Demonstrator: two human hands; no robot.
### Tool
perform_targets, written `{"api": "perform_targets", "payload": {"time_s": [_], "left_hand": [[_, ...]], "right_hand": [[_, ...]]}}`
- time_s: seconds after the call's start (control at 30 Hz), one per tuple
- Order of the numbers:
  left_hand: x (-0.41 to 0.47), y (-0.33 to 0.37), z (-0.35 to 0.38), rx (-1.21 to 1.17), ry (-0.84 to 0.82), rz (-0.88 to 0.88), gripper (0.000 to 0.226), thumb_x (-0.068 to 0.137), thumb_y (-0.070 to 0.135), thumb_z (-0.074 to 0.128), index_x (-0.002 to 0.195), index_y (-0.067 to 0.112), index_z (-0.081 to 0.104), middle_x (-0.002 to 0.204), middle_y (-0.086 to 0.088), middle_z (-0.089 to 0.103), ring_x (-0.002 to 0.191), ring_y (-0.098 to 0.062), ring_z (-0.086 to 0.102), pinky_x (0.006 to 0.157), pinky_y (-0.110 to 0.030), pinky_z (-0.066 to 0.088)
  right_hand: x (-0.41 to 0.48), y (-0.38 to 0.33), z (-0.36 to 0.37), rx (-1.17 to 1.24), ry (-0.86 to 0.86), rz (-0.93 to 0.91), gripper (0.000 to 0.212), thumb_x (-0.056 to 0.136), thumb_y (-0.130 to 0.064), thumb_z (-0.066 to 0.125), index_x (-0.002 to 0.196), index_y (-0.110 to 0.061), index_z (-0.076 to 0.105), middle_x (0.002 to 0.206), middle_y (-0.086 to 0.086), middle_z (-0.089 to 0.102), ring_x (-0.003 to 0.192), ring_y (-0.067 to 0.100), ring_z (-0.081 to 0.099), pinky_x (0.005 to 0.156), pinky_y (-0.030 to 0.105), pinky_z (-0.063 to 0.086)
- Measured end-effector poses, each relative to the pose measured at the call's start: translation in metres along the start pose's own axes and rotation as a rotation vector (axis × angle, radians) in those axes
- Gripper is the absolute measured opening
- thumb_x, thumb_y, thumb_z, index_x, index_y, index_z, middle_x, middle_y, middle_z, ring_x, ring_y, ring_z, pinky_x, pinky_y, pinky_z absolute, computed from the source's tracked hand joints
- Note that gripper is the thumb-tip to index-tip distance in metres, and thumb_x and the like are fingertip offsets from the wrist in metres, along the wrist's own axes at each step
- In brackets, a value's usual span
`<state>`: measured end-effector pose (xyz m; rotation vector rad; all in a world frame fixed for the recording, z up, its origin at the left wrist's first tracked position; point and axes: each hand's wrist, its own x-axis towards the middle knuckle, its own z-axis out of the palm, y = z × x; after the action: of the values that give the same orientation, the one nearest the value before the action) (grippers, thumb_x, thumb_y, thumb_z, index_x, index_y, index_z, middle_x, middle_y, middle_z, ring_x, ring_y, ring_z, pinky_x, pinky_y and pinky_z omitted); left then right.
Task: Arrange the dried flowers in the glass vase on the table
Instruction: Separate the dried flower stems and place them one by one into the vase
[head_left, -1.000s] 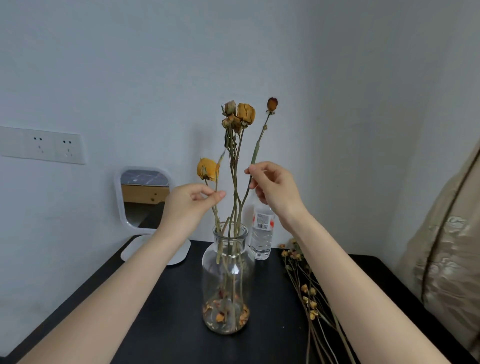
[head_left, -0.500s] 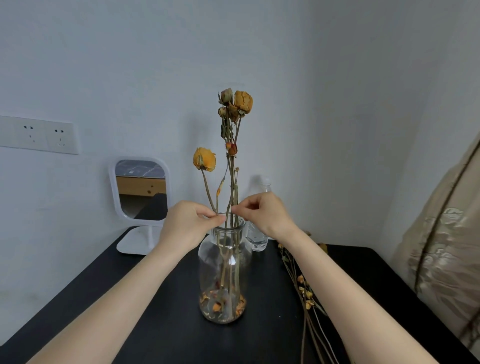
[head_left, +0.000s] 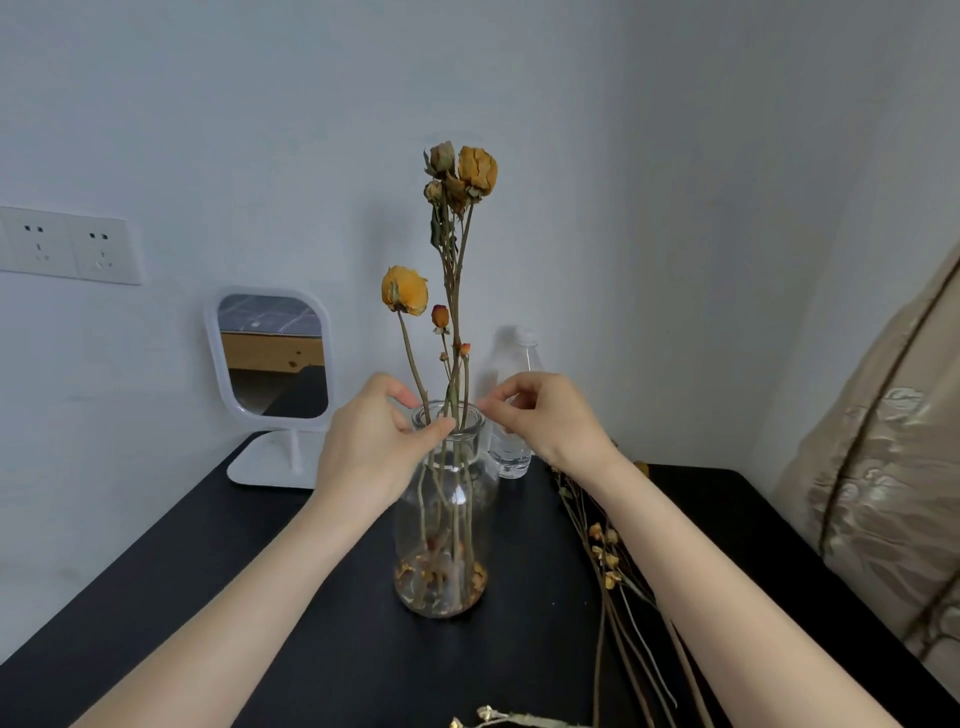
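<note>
A left hand (head_left: 371, 447) is pinching dried rose stems (head_left: 453, 280) at the mouth of a glass vase (head_left: 483, 519). The right hand (head_left: 545, 415) is hovering just right of it, fingers curled; whether it is holding anything cannot be told.

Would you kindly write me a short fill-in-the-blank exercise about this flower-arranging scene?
1. The left hand pinches the stems of the dried flowers at the mouth of the clear ____ vase.
2. A white-framed ____ stands on the black table to the left of the vase.
3. A clear plastic water ____ stands behind the vase.
4. More loose stems lie on the table to the ____ of the vase.

Missing words: glass; mirror; bottle; right.
</note>
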<state>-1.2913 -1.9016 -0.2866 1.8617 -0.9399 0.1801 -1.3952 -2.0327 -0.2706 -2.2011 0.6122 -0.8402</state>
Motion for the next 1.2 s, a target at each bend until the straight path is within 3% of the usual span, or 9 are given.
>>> {"api": "perform_targets", "payload": {"time_s": [0.13, 0.3, 0.4, 0.57, 0.73, 0.93, 1.07, 1.13, 1.2], "left_hand": [[-0.046, 0.002, 0.010, -0.050, -0.052, 0.131, 0.023, 0.078, 0.036, 0.068, 0.075, 0.030, 0.046, 0.048, 0.003, 0.052, 0.047, -0.006, 0.051, 0.053, -0.018, 0.038], [-0.106, -0.001, 0.043, 0.049, -0.607, 0.186, 0.015, 0.082, 0.044, 0.061, 0.074, 0.034, 0.054, 0.045, 0.018, 0.052, 0.047, -0.001, 0.049, 0.071, -0.025, 0.050], [-0.123, -0.005, 0.065, 0.158, -0.777, 0.190, 0.014, 0.084, 0.045, 0.059, 0.074, 0.035, 0.057, 0.042, 0.018, 0.050, 0.046, 0.003, 0.048, 0.067, -0.021, 0.048], [-0.114, -0.014, 0.100, 0.139, -0.747, 0.056, 0.015, 0.085, 0.038, 0.059, 0.072, 0.031, 0.060, 0.046, 0.011, 0.049, 0.055, -0.004, 0.053, 0.071, -0.029, 0.051], [-0.099, -0.014, 0.135, 0.088, -0.755, -0.024, 0.030, 0.086, 0.038, 0.058, 0.071, 0.014, 0.067, 0.056, 0.002, 0.058, 0.060, -0.018, 0.059, 0.068, -0.035, 0.053], [-0.090, -0.005, 0.167, 0.118, -0.789, -0.114, 0.052, 0.082, 0.042, 0.063, 0.043, 0.017, 0.038, 0.044, 0.003, 0.035, 0.047, -0.017, 0.039, 0.050, -0.025, 0.032], [-0.092, -0.003, 0.173, 0.126, -0.820, -0.160, 0.027, 0.080, 0.033, 0.066, 0.064, 0.011, 0.067, 0.061, 0.001, 0.058, 0.065, -0.020, 0.057, 0.064, -0.029, 0.046], [-0.093, -0.004, 0.174, 0.123, -0.815, -0.185, 0.022, 0.081, 0.029, 0.065, 0.076, 0.008, 0.072, 0.070, -0.003, 0.062, 0.073, -0.024, 0.061, 0.070, -0.032, 0.048], [-0.092, -0.004, 0.174, 0.115, -0.809, -0.197, 0.022, 0.082, 0.024, 0.063, 0.069, 0.008, 0.067, 0.068, -0.005, 0.058, 0.068, -0.026, 0.056, 0.067, -0.031, 0.046]], "right_hand": [[-0.022, 0.021, -0.013, -0.002, 0.006, 0.029, 0.014, 0.087, -0.029, 0.064, 0.079, -0.017, 0.065, 0.055, -0.007, 0.052, 0.044, -0.001, 0.046, 0.046, 0.005, 0.035], [-0.069, 0.060, -0.035, -0.153, -0.139, 0.116, 0.010, 0.088, -0.028, 0.062, 0.086, -0.021, 0.068, 0.056, -0.009, 0.060, 0.049, -0.005, 0.053, 0.054, 0.007, 0.040], [-0.103, 0.083, -0.043, -0.241, -0.279, 0.165, 0.006, 0.088, -0.028, 0.062, 0.086, -0.025, 0.067, 0.057, -0.010, 0.059, 0.054, -0.004, 0.055, 0.058, 0.010, 0.044], [-0.146, 0.105, -0.045, -0.336, -0.463, 0.209, 0.008, 0.084, -0.035, 0.066, 0.085, -0.027, 0.067, 0.065, -0.008, 0.059, 0.055, -0.005, 0.053, 0.051, 0.010, 0.041], [-0.156, 0.111, -0.040, -0.456, -0.457, 0.238, 0.011, 0.084, -0.040, 0.065, 0.080, -0.030, 0.064, 0.061, -0.011, 0.054, 0.051, -0.001, 0.051, 0.047, 0.013, 0.035], [-0.159, 0.112, -0.036, -0.470, -0.578, 0.255, 0.018, 0.082, -0.043, 0.065, 0.083, -0.025, 0.068, 0.065, -0.012, 0.056, 0.058, 0.003, 0.052, 0.055, 0.019, 0.039], [-0.163, 0.109, -0.036, -0.409, -0.624, 0.268, 0.020, 0.079, -0.046, 0.067, 0.083, -0.026, 0.067, 0.061, -0.012, 0.052, 0.052, 0.001, 0.048, 0.050, 0.015, 0.033], [-0.163, 0.107, -0.037, -0.392, -0.642, 0.268, 0.022, 0.077, -0.044, 0.070, 0.087, -0.024, 0.067, 0.061, -0.012, 0.053, 0.053, 0.001, 0.049, 0.052, 0.017, 0.035], [-0.163, 0.106, -0.036, -0.383, -0.669, 0.263, 0.024, 0.077, -0.040, 0.072, 0.092, -0.022, 0.067, 0.060, -0.012, 0.054, 0.053, 0.001, 0.050, 0.054, 0.019, 0.038]]}}
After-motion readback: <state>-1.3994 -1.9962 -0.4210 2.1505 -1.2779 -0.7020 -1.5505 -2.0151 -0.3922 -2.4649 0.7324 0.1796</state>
